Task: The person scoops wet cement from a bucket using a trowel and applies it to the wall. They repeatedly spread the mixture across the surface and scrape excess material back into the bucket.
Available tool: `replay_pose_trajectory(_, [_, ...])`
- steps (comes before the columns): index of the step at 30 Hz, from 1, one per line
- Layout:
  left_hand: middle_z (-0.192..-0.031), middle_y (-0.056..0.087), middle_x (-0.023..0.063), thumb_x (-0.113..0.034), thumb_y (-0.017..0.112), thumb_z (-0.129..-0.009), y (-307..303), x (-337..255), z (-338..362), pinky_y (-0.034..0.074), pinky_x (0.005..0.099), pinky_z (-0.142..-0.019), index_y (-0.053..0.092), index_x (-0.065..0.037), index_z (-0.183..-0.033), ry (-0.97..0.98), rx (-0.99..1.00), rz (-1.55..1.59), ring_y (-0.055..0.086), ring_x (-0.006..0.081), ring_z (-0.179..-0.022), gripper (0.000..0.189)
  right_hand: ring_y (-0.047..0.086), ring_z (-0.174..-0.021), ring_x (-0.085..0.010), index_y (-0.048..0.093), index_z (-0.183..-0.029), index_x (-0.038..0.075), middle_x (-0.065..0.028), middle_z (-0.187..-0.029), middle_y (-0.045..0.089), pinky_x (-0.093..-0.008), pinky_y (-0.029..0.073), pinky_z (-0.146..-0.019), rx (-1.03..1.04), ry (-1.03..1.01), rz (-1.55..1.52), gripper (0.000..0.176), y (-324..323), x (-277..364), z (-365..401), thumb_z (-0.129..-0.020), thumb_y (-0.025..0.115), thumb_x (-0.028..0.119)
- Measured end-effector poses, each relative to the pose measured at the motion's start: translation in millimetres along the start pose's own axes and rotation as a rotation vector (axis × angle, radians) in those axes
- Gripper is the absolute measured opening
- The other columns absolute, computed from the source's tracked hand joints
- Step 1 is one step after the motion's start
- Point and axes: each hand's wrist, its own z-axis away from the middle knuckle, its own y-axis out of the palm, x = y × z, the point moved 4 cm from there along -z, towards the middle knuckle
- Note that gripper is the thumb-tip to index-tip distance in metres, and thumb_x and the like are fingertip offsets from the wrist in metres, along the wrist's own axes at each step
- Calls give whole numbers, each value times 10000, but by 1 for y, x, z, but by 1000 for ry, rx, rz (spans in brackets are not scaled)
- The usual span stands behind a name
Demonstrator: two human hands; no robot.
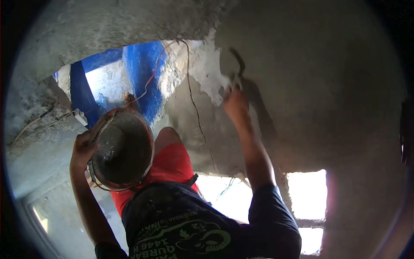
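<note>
My left hand [84, 149] grips the rim of a round bucket [151, 151] on its left side. Wet grey mortar [123, 149] lies inside the tilted bucket, which is held in front of my body. Farther up, my right hand [237, 103] is closed around what looks like a small trowel [236, 78], seen nearly edge-on and blurred against the wall. The wall [327, 108] has smooth grey plaster to the right of this hand. Just to its left is a paler, rough-edged patch [211, 71]. A dark shadow falls beside the hand and forearm.
Thin cable [192, 93] hangs down the wall near the opening. A blue frame [142, 64] stands in that opening at upper left, with a white socket block [80, 117] on a wire below. Bright window openings [307, 194] are at lower right.
</note>
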Motion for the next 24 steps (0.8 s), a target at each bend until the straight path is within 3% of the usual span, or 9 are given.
replay_pose_trajectory(5, [-1004,661,8,-139,633,-752,9,-21,-9,450,264,-800,612,20,-1285,73,104,-134,564,91,-866,556,647,-959,-460,604,-1074,-46,-285,-983,665,-504,526,-817,4,-23,11,282,33,-1,-69,-946,555,202])
replay_pose_trajectory(7, [-1005,660,3,-138,630,-753,1,-9,-9,447,259,-796,584,30,-1314,55,62,-207,555,94,-853,587,692,-982,-371,661,-1044,-27,-238,-1029,699,-440,580,-818,-95,12,151,246,57,-3,-73,-886,603,153])
replay_pose_trajectory(9, [-1048,667,16,-106,633,-755,-8,-5,1,452,260,-827,591,27,-1307,-53,35,-274,575,100,-905,569,697,-980,-356,602,-1155,-58,-253,-1037,694,-438,587,-819,-4,47,121,333,63,0,-57,-881,606,132])
replay_pose_trajectory(12, [-1101,671,37,-47,629,-763,-8,2,17,453,267,-887,607,20,-1290,-35,7,18,598,116,-981,532,697,-968,-372,490,-1263,-108,-277,-1014,681,-454,587,-797,-10,117,144,471,78,-13,-24,-876,605,135])
replay_pose_trajectory(15, [-1174,662,64,-8,624,-785,-25,12,25,427,301,-982,575,40,-1315,13,11,62,591,153,-1093,535,667,-1000,-407,595,-1087,-47,-260,-1048,673,-480,552,-831,9,205,63,275,93,-21,10,-910,577,162])
replay_pose_trajectory(18, [-1177,660,62,-73,637,-802,-22,2,39,409,303,-997,590,38,-1296,13,-85,0,575,149,-1101,509,670,-991,-399,601,-1096,-20,-258,-1041,673,-487,553,-809,50,276,6,255,106,-24,42,-930,545,165])
replay_pose_trajectory(20, [-1181,659,59,-113,638,-815,-25,-3,35,402,301,-997,597,41,-1288,41,-22,-104,566,137,-1098,499,676,-936,-386,571,-1195,-36,-238,-1084,664,-488,552,-769,-112,-34,104,379,114,-36,69,-969,513,263])
replay_pose_trajectory(22, [-1124,667,46,-159,640,-825,-21,-18,34,414,289,-968,594,48,-1285,103,-4,-198,571,124,-1053,507,660,-872,-317,605,-1145,34,-161,-1082,651,-436,532,-754,-207,69,-304,312,125,-74,95,-979,529,287])
replay_pose_trajectory(24, [-1031,665,-10,-172,667,-821,-29,-3,27,453,267,-870,615,45,-1258,26,-11,-204,571,88,-934,490,582,-821,-226,597,-1198,97,-84,-1023,603,-393,482,-758,146,542,-1051,327,86,-65,138,-952,596,312])
